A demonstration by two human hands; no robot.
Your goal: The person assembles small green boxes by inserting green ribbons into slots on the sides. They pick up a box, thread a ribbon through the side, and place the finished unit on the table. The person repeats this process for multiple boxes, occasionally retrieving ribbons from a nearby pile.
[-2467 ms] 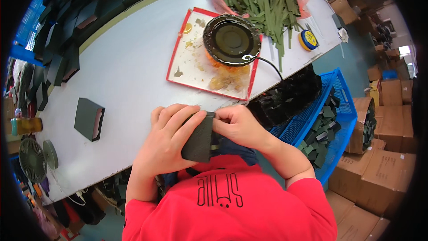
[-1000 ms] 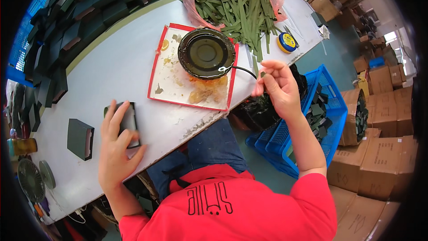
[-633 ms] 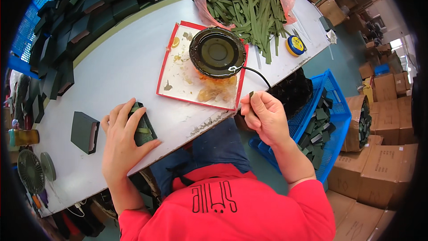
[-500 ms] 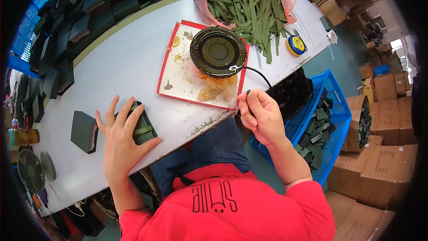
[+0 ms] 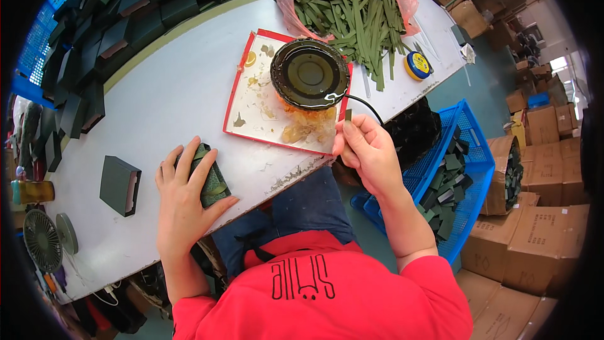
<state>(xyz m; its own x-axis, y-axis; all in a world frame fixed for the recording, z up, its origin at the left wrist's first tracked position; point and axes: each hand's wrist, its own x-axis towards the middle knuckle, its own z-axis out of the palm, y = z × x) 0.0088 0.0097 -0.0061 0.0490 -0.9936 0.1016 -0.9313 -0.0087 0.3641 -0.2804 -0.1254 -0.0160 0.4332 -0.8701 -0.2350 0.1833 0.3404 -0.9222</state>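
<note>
My left hand lies over a small dark green box near the table's front edge. Its fingers and thumb close around the box, and a lighter green strip shows on the box's face. Thumb and fingers of my right hand pinch a short green strip, just off the near right corner of a red-rimmed white tray. On that tray stands a round black pan with dark, shiny liquid. Left of my left hand, another dark green box rests by itself.
A pink plastic bag spills green strips at the back. Beside it sits a blue and yellow round tin. Many green boxes are piled at the far left. A blue crate with green pieces stands right; a cable leaves the pan.
My left hand has shifted slightly right, and its fingers have drawn closer together on the box. My right hand has come slightly nearer, with more of the strip showing above its fingertips.
</note>
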